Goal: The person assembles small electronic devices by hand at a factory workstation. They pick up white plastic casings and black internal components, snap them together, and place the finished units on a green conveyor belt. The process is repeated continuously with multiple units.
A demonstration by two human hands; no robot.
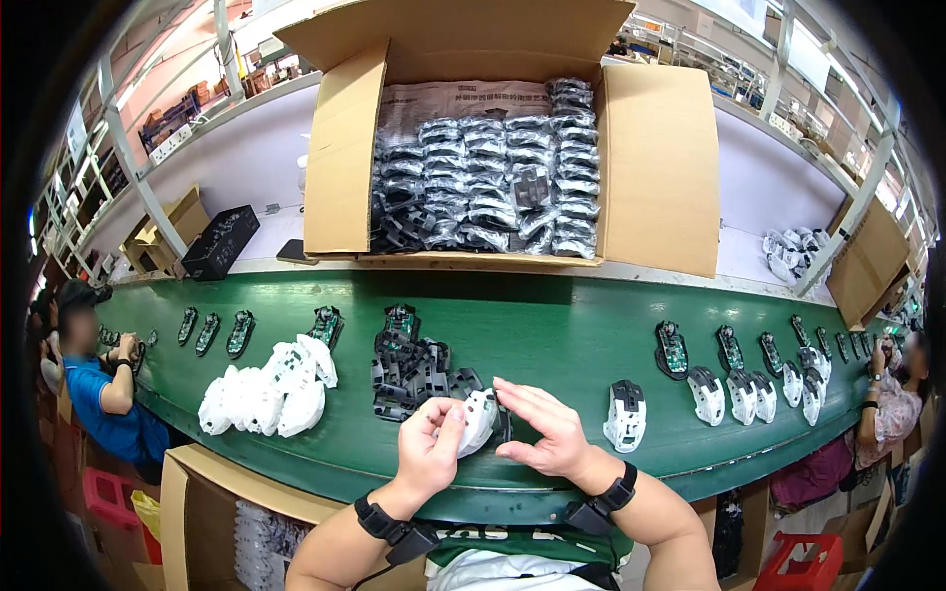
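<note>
My left hand (431, 448) is closed on a white computer mouse shell (479, 422) above the near edge of the green work surface (552, 345). On the shell's other side, my right hand (547, 430) has its fingers stretched out, the palm turned toward it. A narrow dark part (506, 426) shows between that palm and the shell; whether the hand touches it I cannot tell. Just beyond my hands lies a heap of black plastic mouse parts (419, 369). To the left sits a pile of white shells (266, 394), and to the right a white mouse with a black top (625, 414).
A large open cardboard box (340, 158) of plastic-wrapped parts (483, 177) stands at the back. Mouse bases with green circuit boards (671, 350) and white shells (706, 396) line the right. Co-workers sit at left (113, 389) and right (892, 404). Another box (212, 483) stands below, left.
</note>
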